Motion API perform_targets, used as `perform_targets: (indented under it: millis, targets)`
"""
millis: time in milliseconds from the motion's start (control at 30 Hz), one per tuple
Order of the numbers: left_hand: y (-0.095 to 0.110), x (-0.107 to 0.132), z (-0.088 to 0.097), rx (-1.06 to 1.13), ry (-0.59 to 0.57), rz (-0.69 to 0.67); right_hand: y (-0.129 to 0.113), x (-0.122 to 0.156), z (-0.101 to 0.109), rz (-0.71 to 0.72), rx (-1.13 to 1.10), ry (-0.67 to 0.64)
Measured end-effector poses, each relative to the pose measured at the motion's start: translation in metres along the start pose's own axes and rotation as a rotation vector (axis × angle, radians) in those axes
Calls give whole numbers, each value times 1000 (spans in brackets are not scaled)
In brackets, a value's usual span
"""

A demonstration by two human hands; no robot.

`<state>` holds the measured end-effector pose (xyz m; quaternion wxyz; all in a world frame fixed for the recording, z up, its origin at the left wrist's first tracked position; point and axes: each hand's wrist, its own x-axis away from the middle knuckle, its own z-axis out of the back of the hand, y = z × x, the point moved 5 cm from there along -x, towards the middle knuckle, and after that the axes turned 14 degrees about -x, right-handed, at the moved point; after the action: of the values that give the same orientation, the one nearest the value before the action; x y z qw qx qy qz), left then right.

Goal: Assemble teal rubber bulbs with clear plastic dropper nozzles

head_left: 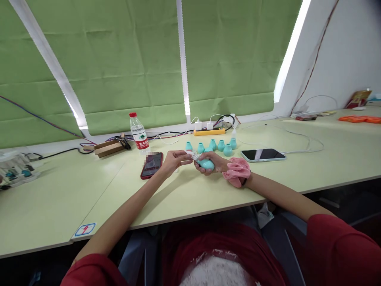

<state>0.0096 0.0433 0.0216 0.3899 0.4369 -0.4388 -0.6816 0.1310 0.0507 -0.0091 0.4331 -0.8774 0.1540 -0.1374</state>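
My right hand (210, 163) is closed around a teal rounded bulb (206, 164) with a narrow neck, held just above the table. From the neck a small white piece (193, 155) sticks out to the left. My left hand (175, 162) pinches that white piece between thumb and fingertips; its exact kind is too small to make out. Behind my hands several teal vase-shaped pieces (228, 149) stand on the table, and one of them (233, 142) has something whitish at its top. A pink scrunchie (237, 172) circles my right wrist.
A red-cased phone (152, 165) lies left of my hands, a light-cased phone (263, 155) with a cable lies right. Behind stand a water bottle (139, 135), a cardboard tray (109, 148) and a yellow power strip (209, 132) with cables. Orange parts (360, 119) lie far right.
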Motion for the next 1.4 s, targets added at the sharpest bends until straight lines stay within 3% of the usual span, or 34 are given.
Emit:
perform_targets:
  millis: [100, 233, 333, 400, 467, 600, 733, 767, 900, 1033, 1200, 1300, 1400]
  targets:
    - [18, -11, 19, -63, 86, -46, -11, 0, 7, 184, -46, 163]
    - [45, -38, 76, -299, 389, -198, -25, 6, 24, 396, -50, 430]
    - [37, -63, 107, -563, 552, -157, -27, 6, 31, 410, -23, 505]
    - [20, -76, 112, -832, 580, -94, -27, 5, 31, 418, 68, 532]
    - [-2, -86, 108, -1095, 519, -11, -28, 2, 30, 455, 229, 545]
    - [-26, -86, 104, -1142, 541, 32, -33, 2, 28, 579, 603, 596]
    - [-11, -59, 97, -1270, 669, -93, -44, 15, 20, 793, 1228, 776]
    - [-5, -49, 90, -1322, 653, -158, -44, 16, 17, 803, 1398, 793]
    - [-2, -4, 44, -1589, 318, -275, -31, 10, 6, 671, 1844, 733]
    - [-27, 20, 10, -1703, 97, -180, -12, -3, -2, 533, 2030, 654]
    - [-54, 4, -1, -1652, 8, 4, -5, 0, 10, 378, 2078, 640]
    - [-55, -11, -2, -1613, 4, -35, -11, 10, 18, 342, 2090, 676]
    - [-51, -26, -1, -1589, 44, -147, -18, 10, 17, 418, 2100, 728]
